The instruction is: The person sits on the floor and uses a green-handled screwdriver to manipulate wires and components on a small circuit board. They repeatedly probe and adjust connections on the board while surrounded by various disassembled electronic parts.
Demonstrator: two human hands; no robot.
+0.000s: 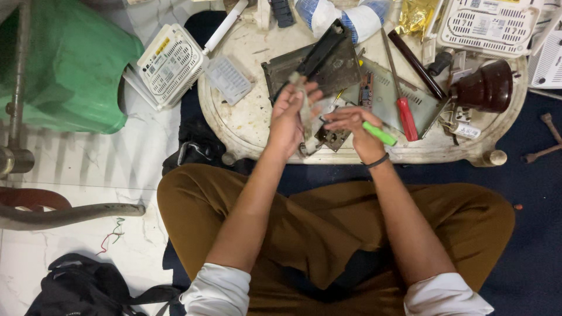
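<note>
Green screwdriver point(379, 133) in right hand point(354, 124), tip pointing up-left.

counter point(246, 126): cream plastic, stained, matt | screwdriver point(404, 111): glossy red plastic handle, metal shaft | green tool handle point(379, 134): smooth plastic | router casing point(171, 63): white vented plastic | floor point(76, 169): glossy marble | trousers point(328, 228): brown matt cloth

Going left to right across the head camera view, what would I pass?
Green plastic cover → white vented box → left hand holding a grimy part → right hand gripping a green-handled tool → red-handled screwdriver → dark brown dome-shaped object.
</note>
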